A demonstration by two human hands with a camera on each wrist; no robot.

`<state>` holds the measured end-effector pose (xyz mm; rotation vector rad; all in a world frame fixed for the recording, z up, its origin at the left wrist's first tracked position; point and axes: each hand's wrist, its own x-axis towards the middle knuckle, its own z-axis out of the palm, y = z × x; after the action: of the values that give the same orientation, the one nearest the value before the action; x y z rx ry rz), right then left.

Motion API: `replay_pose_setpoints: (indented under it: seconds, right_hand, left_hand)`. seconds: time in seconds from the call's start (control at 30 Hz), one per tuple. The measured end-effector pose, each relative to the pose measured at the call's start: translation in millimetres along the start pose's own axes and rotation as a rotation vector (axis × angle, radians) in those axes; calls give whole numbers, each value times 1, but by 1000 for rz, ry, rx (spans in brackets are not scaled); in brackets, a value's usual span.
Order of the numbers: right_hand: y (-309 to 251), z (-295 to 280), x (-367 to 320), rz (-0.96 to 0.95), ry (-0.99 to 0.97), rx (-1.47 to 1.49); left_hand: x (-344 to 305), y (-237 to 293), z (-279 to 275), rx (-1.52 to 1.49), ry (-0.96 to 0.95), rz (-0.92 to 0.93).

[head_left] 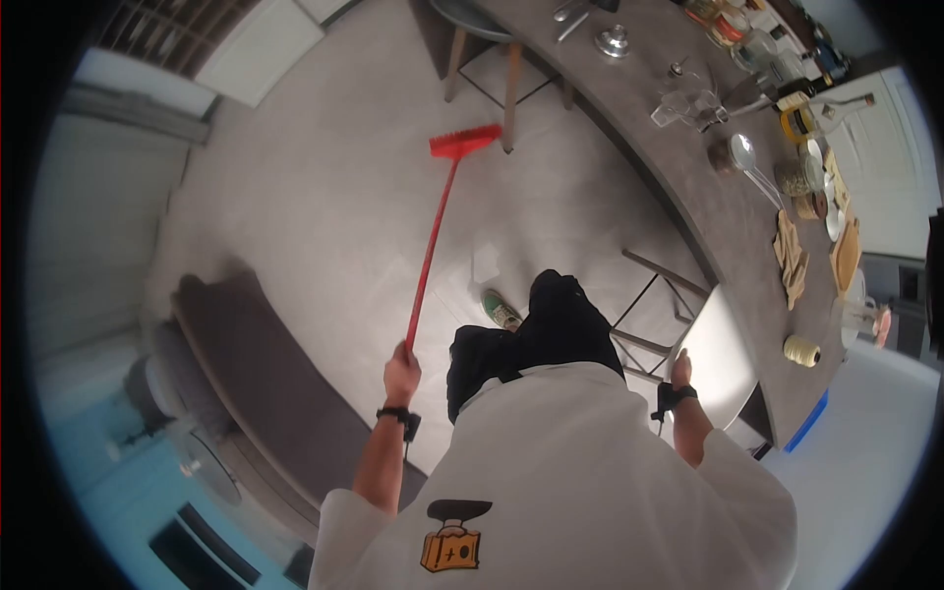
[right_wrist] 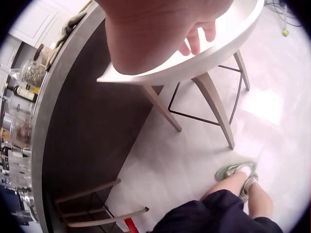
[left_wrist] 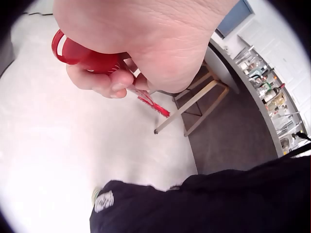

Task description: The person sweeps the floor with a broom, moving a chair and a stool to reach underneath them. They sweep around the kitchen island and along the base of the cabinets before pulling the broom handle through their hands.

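Note:
My left hand [head_left: 401, 379] grips the upper end of a red broom [head_left: 430, 246], its fingers curled round the handle. In the left wrist view the hanging loop [left_wrist: 59, 47] at the handle's end sticks out beside the palm. The broom's red bristle head [head_left: 465, 141] is on the floor, right by a wooden leg [head_left: 510, 98] of the far grey stool. My right hand [head_left: 681, 370] is at the white seat [head_left: 718, 359] of a nearer stool. In the right wrist view its loosely bent fingers [right_wrist: 195, 42] overlap the white seat, with nothing held.
A long grey counter [head_left: 678, 187] curves along the right, bearing bottles, glassware, a ladle [head_left: 744, 152], folded cloth and a spool of twine [head_left: 801, 351]. To the left stands a brown bench [head_left: 265, 334]. Another stool's wooden legs [head_left: 644, 342] stand under the counter's edge. Pale floor lies between.

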<state>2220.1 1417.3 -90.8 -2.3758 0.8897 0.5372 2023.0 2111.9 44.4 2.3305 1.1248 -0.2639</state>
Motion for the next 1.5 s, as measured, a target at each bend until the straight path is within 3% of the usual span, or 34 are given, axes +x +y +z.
replay_pose_setpoints:
  seconds: [0.1,0.13,0.17,0.23,0.3,0.37,0.5,0.57,0.67,0.8,0.93,1.07,1.17,1.4,1.5]
  right_hand:
    - [-94,-19,-92,-55,170,133]
    - [-107,-12,-99,-36,127,159]
    - [-77,18,-73,43,139,125]
    - [-148,18,-113,231,212,-384]
    - [-167,24,-106,397,257,-411]
    - [-175,23,-98,487,235,-394]
    - [-167,22,-73,619,156,-311]
    - [-160,26,-58,682,139,-264]
    - [-145,26,-50,688,138,-186]
    - [-179,25,-77,524,223,-223]
    - [-167,38,-94,338,351,-304]
    - [-142,43,-84,216,409,-332]
    - [-165,24,-91,272,244,-298]
    - [-180,21,-100,255,220,-358]
    - [-183,18,-97,315,182,-358]
  left_hand:
    - [94,34,-18,73,-19,89]
    - [123,47,-20,84,-30,108]
    - [150,59,-22,96,-39,129]
    - [203,81,-18,113,-58,168]
    - [261,101,-11,149,-102,208]
    - [306,127,-3,195,-57,294]
    - [383,198,-1,300,-178,291]
    - [428,214,15,296,-167,382]
    - [464,238,24,228,-176,420]
    - [476,248,3,298,-268,388]
    - [443,231,-18,387,-295,400]
    - [387,153,-32,420,-286,328]
    - [322,93,-54,457,-319,244]
    - [165,-48,-90,472,-386,68]
    - [96,-68,-127,510,-440,-23]
